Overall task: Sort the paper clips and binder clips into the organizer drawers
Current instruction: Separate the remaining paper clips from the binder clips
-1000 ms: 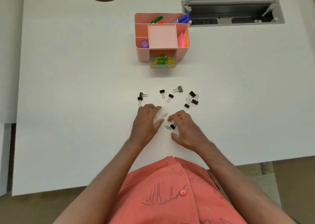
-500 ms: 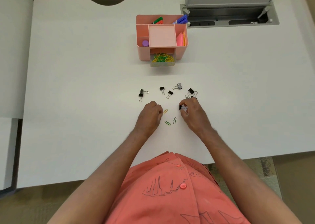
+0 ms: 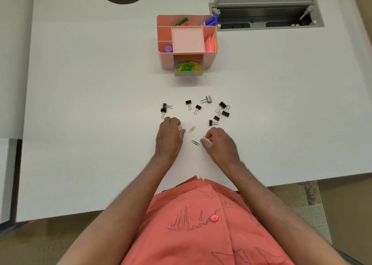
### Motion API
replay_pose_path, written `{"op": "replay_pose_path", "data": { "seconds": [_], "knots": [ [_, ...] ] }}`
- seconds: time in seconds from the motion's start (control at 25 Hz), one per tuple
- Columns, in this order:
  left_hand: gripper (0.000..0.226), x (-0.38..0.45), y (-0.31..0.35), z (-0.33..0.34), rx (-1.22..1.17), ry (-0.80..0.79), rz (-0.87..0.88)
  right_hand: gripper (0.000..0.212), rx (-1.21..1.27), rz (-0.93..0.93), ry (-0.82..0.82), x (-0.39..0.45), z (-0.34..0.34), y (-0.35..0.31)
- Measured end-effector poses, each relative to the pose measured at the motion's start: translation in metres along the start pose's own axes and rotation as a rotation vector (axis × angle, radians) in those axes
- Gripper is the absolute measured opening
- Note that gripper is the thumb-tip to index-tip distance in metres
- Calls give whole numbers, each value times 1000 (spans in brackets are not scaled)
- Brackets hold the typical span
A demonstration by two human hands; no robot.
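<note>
Two paper clips [image 3: 193, 136] between hands [image 3: 169, 138], binder clips [image 3: 218, 112] beyond

A pink organizer [image 3: 187, 43] stands at twelve o'clock on the desk, its clear drawer [image 3: 188, 68] pulled open and heaped with yellow and green paper clips. Black binder clips [image 3: 218, 111] lie scattered at the centre, handles splayed. Toward six o'clock of them lie a yellow paper clip [image 3: 192, 129] and a green paper clip [image 3: 195, 143].
</note>
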State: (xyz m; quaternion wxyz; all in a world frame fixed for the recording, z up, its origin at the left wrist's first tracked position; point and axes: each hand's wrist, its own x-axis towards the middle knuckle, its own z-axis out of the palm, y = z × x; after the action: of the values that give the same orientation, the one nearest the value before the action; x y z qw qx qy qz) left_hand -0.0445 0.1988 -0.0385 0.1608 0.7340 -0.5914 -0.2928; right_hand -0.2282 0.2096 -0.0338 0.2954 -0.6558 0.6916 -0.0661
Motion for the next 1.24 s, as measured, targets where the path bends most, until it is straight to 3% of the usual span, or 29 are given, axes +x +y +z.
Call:
{"op": "replay_pose_path", "data": {
  "seconds": [0.2, 0.36, 0.6, 0.72, 0.96, 1.08, 1.24],
  "knots": [
    [14, 14, 16, -6, 171, -90, -62, 5, -79, 21, -48, 11, -3, -11],
    [29, 14, 29, -6, 303, -149, 9, 8, -148, 31, -83, 14, -2, -17],
    [28, 14, 18, -4, 252, -135, -2, 10, -143, 1, -108, 15, -2, -19],
    [27, 16, 16, -2, 223, -137, -11, 14, -50, -29, -90, 13, -2, -17],
    [25, 15, 11, -3, 171, -140, 7, 4, 377, 149, -113, 8, -4, -15],
    [21, 15, 9, -5, 149, -152, 21, 12, 179, 14, -177, 4, 2, -16],
    [16, 12, 2, -7, 38, -148, 55, 7, -30, -63, -173, 5, 11, -24]
  ]
}}
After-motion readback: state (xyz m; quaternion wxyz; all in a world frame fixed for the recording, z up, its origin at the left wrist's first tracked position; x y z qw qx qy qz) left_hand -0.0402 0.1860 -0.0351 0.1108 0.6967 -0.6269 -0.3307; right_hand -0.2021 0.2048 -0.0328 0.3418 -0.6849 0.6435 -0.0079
